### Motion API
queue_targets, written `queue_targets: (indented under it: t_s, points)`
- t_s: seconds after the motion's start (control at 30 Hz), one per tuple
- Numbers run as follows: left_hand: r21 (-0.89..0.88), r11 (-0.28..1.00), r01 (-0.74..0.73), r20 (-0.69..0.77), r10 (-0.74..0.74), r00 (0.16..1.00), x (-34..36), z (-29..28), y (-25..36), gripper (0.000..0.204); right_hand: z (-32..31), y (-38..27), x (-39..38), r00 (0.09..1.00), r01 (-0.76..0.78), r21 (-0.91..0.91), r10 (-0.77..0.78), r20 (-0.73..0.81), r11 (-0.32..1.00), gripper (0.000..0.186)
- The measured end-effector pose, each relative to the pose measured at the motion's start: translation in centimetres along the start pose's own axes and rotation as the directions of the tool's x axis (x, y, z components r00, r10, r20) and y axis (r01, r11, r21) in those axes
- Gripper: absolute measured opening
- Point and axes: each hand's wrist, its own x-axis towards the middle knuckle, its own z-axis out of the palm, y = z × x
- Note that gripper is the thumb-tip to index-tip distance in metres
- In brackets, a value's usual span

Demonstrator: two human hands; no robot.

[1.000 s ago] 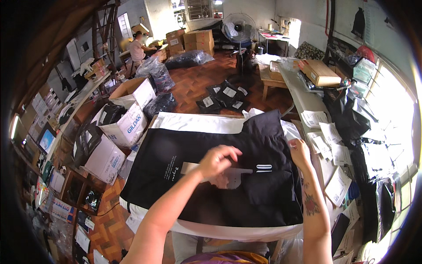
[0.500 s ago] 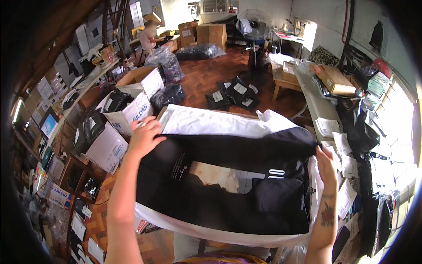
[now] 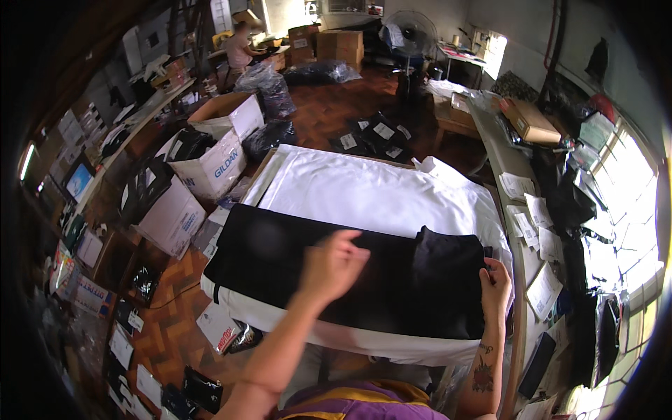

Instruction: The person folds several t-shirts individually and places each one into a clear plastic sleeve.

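A black garment [image 3: 364, 280] lies folded lengthwise into a wide band, with a bunched part at its right, across the near half of a white cloth-covered board [image 3: 350, 182]. My left hand [image 3: 336, 260] is over the middle of the garment, slightly blurred, fingers loosely bent and apart with nothing visible in them; whether it touches the cloth I cannot tell. My right hand [image 3: 495, 276] grips the garment's right edge between thumb and fingers.
Open cartons [image 3: 210, 168] and stuffed bags [image 3: 266, 98] stand at the left. Black packages [image 3: 371, 133] lie on the floor beyond the board. A long counter [image 3: 504, 161] with papers runs along the right. A seated person [image 3: 238, 49] and a fan [image 3: 408, 35] are farther back.
The garment's far half has been folded toward me, hiding the print and baring more white cloth. My left hand moved from the far left edge back over the middle; my right hand moved nearer.
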Motion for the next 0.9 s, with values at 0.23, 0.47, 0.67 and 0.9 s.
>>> queue_targets:
  t_s: [0.23,0.47,0.67,0.9]
  points:
    - [-0.007,0.977,-0.213,0.182,0.210,0.960,-3.6,10.5,2.9,0.037,-2.9,1.4,-3.4,0.992,0.117,-0.081,-0.112,0.064,0.990,0.024]
    - [0.123,0.928,-0.351,0.145,0.334,0.932,-3.1,9.7,3.0,0.040,2.8,-5.5,-4.5,0.758,0.652,-0.276,-0.614,0.220,0.706,0.034]
    - [0.742,0.657,-0.135,0.086,0.106,0.991,0.9,0.6,-6.6,0.056,8.6,-2.0,-4.1,0.764,0.631,-0.292,-0.511,0.393,0.719,0.058]
    - [0.659,0.302,0.689,-0.554,-0.425,0.716,-2.4,-17.3,-15.9,0.057,9.3,-2.6,-4.5,0.751,0.631,-0.242,-0.503,0.427,0.737,0.059]
